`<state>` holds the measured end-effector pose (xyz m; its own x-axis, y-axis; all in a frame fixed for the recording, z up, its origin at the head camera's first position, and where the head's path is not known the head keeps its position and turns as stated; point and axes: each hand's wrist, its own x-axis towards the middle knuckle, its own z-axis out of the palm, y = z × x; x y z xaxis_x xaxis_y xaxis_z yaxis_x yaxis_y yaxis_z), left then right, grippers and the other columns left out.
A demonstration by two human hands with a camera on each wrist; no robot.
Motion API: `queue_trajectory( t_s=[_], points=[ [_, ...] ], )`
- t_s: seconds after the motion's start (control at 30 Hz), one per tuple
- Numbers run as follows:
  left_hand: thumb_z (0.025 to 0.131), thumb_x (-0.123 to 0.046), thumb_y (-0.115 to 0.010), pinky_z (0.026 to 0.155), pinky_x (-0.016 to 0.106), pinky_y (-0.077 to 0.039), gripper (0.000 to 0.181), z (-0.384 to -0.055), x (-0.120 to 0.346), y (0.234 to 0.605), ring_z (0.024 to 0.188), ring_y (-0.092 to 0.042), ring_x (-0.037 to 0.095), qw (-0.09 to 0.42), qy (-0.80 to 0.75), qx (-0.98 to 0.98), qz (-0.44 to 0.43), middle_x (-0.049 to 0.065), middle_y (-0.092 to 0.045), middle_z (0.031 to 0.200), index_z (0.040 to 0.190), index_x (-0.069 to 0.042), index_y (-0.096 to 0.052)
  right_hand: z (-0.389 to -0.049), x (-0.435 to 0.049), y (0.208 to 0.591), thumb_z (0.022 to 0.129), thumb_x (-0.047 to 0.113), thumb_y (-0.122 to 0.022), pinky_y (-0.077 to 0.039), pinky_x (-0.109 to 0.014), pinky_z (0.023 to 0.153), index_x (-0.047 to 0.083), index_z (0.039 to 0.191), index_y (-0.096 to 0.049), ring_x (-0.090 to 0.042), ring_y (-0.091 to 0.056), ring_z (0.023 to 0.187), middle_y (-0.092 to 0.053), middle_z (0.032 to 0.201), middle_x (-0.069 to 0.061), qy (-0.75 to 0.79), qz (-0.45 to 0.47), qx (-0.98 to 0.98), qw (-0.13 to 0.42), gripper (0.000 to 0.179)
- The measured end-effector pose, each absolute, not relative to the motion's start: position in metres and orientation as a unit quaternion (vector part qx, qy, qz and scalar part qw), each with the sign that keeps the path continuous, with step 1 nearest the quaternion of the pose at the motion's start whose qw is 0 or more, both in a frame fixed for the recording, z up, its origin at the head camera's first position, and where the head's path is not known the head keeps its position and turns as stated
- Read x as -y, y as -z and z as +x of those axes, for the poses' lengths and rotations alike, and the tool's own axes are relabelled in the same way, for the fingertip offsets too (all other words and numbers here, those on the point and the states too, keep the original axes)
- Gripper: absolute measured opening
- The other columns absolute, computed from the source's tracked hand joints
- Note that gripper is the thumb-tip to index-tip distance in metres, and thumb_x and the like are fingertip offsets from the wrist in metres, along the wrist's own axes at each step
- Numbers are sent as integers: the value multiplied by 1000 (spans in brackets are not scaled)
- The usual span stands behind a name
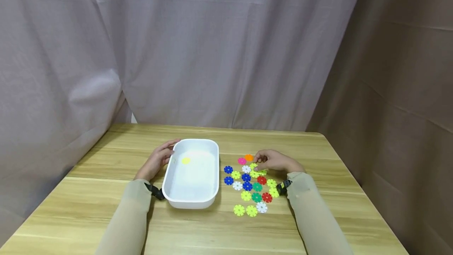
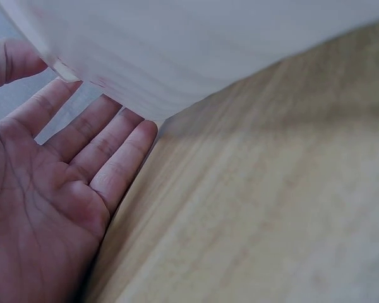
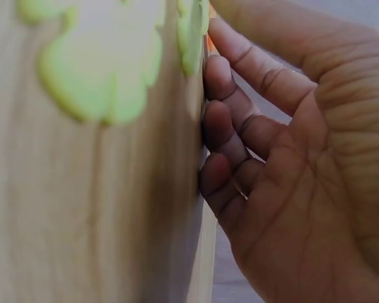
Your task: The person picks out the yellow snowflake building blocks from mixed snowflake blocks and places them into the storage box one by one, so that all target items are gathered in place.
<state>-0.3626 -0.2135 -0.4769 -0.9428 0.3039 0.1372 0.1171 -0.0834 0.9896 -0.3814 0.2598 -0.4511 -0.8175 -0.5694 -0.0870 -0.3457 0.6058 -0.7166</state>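
Observation:
A white rectangular tub [image 1: 192,204] stands on the table with one yellow-green snowflake disc [image 1: 185,161] inside. My left hand [image 1: 157,161] rests at the tub's left side. In the left wrist view its fingers [image 2: 117,167] stretch under the tub's sloping wall [image 2: 177,57], thumb near the rim. To the tub's right, my right hand [image 1: 275,161] is low over a cluster of discs. Its thumb and index finger stand apart beside a yellow-green disc [image 1: 253,165]; no firm pinch shows. In the right wrist view the other fingers [image 3: 218,126] bend, tips at the tabletop.
Several blue [image 1: 228,180], red [image 1: 267,197], green [image 1: 256,197] and white discs [image 1: 262,207] lie flat between the tub and my right forearm. Pink [image 1: 242,161] and orange discs [image 1: 249,157] lie at the cluster's far side. Grey curtains [image 1: 219,50] hang behind the wooden table [image 1: 191,231].

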Motion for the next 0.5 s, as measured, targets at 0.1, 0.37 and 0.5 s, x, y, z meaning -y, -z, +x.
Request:
queue_trajectory(
  t_s=[0.1,0.37,0.5],
  points=[
    [98,-6,-44,93,28,-54,56,-363,213,478,127,-53,32,67,-722,-672,153,25,-45,148,153,-4,-39,-381,-259,452,90,17,-76,-44,-34,74,2,107,-65,-21,-49,84,-60,92,-10,365,-258,-881,157,26],
    [99,-5,-44,95,27,-53,55,-364,214,478,129,-51,34,69,-724,-668,156,27,-43,149,154,-3,-39,-381,-257,453,89,17,-77,-44,-34,75,3,108,-64,-22,-50,86,-60,94,-9,373,-250,-878,163,27],
    [99,-5,-44,95,27,-53,54,-364,215,479,130,-50,35,70,-726,-666,156,27,-42,149,153,-4,-40,-382,-256,453,88,18,-78,-43,-35,77,3,107,-64,-22,-49,87,-59,94,-8,366,-251,-882,161,28]
  ],
)
